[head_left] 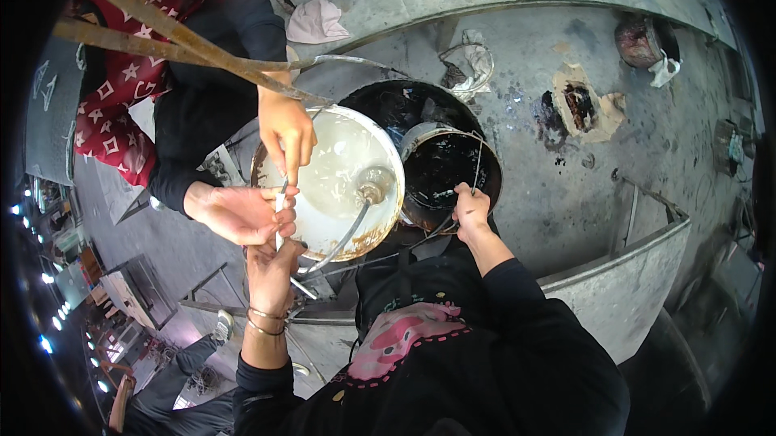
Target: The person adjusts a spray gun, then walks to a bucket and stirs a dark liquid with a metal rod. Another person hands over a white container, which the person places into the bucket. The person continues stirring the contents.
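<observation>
My left hand (272,270), with bangles on its wrist, is closed around the lower end of a thin white stick (280,211). A co-worker's two hands meet at the stick's upper end; its exact kind I cannot tell. My right hand (472,211) grips the wire handle (478,163) of a bucket of black liquid (440,171). Left of that bucket stands a large white bucket (394,218) of pale, milky liquid. A metal fitting (371,187) on a grey hose (346,240) sits in it, against the right side.
Behind the black bucket lies a wide dark basin (368,96). Rusty bars (182,52) cross at upper left, in front of the co-worker. A stained cardboard piece (598,105) and a dark pot (638,40) are on the floor at right. A low metal wall (622,274) curves at lower right.
</observation>
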Tool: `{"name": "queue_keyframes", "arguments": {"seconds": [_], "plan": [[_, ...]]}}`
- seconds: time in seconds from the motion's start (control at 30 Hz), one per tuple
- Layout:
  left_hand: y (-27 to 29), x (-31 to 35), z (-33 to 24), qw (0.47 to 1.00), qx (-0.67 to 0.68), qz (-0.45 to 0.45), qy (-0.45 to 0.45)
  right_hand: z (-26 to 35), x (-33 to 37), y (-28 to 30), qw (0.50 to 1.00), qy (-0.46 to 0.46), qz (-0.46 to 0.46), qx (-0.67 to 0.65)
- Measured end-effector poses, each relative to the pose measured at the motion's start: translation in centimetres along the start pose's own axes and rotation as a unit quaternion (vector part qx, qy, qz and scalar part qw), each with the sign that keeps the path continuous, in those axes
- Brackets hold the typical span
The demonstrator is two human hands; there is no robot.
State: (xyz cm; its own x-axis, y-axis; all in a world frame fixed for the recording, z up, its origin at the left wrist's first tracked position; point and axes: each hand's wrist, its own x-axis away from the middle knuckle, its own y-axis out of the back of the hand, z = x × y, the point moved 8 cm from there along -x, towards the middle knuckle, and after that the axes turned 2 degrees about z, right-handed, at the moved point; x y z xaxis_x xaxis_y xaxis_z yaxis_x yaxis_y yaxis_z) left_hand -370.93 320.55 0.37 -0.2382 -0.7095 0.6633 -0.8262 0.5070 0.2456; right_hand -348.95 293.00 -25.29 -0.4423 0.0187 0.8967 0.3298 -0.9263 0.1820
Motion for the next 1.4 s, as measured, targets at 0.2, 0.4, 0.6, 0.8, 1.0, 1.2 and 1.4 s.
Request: {"name": "queue_keyframes", "arguments": {"seconds": [0.2, 0.4, 0.6, 0.8, 1.0, 1.2, 1.4], "plan": [[0.2, 1.4, 1.2, 0.999, 0.044, 0.005, 0.017, 0.2, 1.1, 0.2, 0.999, 0.024, -0.002, -0.022], [-0.7, -0.4, 4.1, 0.992, 0.088, 0.017, 0.088, 0.1, 0.9, 0.6, 0.999, 0.036, -0.030, -0.014], [-1.1, 0.1, 3.6, 0.997, 0.036, 0.008, 0.074, -0.2, 0.5, 0.5, 0.999, 0.035, -0.010, -0.003], [-0.9, 2.9, 0.9, 1.000, 0.000, 0.007, 0.021, 0.0, 1.5, 1.1, 0.996, 0.092, -0.008, 0.019], [-0.6, 4.4, -0.1, 0.997, 0.054, 0.053, 0.020, 1.0, 5.7, 3.0, 0.995, 0.093, 0.014, -0.024], [-2.3, 2.1, 2.3, 0.996, 0.026, 0.059, 0.058, 1.6, 7.6, 3.9, 0.997, 0.077, -0.002, -0.029], [-3.0, -2.4, 5.9, 0.993, 0.043, 0.059, 0.092, 0.6, 5.5, 3.5, 0.992, 0.126, 0.004, -0.009]]}}
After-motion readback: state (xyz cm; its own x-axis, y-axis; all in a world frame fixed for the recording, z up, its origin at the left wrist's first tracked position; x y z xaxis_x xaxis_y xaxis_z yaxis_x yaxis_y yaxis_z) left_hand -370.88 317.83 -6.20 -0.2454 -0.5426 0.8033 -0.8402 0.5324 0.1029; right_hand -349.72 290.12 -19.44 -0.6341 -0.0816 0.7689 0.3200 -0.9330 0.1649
